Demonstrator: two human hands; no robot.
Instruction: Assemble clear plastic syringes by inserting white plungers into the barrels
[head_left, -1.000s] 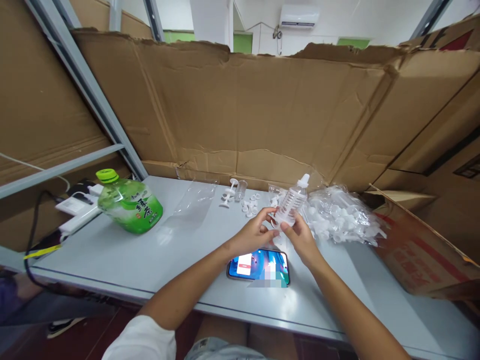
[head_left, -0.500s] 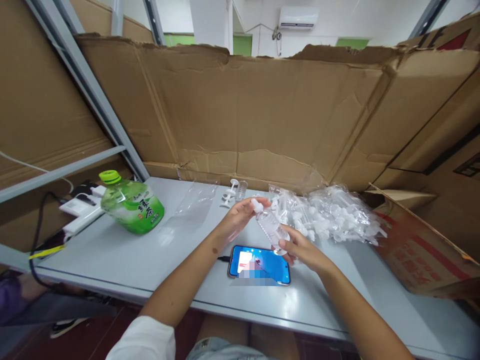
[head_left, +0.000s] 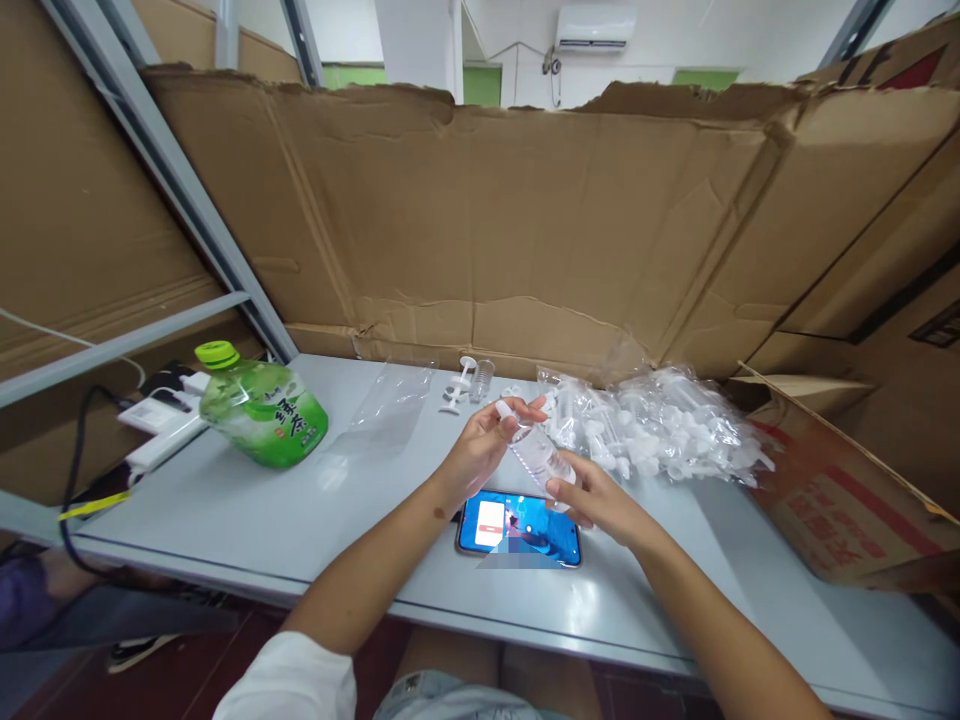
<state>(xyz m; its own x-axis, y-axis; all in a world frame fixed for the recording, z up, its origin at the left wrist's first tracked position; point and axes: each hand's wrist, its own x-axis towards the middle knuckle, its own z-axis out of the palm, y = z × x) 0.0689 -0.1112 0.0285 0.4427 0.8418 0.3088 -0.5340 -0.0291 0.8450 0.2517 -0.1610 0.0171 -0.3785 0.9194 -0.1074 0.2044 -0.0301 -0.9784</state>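
A: Hands first. What does each one have?

B: Both are on one small clear bottle [head_left: 537,452], held tilted above the table [head_left: 225,510]. The left hand [head_left: 484,440] pinches the white cap end between thumb and fingers. The right hand [head_left: 592,498] grips the bottom end, fingers curled round it.

A: Where is the bottle against the rest?

B: In the air, just above and behind a phone [head_left: 519,527]. The phone lies flat near the front edge, screen lit and facing up. The cap end points up and to the left.

A: Right of the hands?

B: A heap of clear plastic bags [head_left: 660,425] stuffed with white and clear parts, lying on the table near the right hand. Beyond it, an open cardboard box [head_left: 847,500] at the table's right end.

A: And left?

B: A green drink bottle [head_left: 262,408] lying on its side, cap toward the wall, well apart from the hands. Between it and the hands, an empty clear bag [head_left: 390,398], flat on the surface. Behind the left hand, a few small white parts [head_left: 457,388] and a little clear cup, too small to tell more.

A: Background?

B: A cardboard wall [head_left: 487,220] stands along the back of the table. At far left, a white power strip [head_left: 161,425] with cables.
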